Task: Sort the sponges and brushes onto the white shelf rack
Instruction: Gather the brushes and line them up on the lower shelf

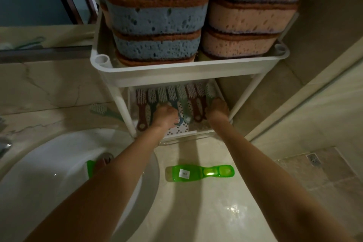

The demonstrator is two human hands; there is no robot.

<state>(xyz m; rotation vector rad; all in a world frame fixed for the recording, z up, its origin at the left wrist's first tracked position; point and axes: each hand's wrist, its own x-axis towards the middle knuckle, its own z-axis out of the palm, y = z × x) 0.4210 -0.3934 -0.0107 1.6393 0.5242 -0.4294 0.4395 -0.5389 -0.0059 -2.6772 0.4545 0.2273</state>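
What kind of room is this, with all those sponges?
Probably a bathroom. A white sink sits in a stone counter, the tiled floor has a drain, and a rack holds sponges and brushes.

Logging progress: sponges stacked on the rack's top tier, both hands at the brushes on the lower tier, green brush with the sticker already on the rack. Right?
One slip: in the head view the green brush lies on the counter in front of the rack, not on it. The rest holds.

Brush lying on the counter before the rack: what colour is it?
The brush is bright green; head view.
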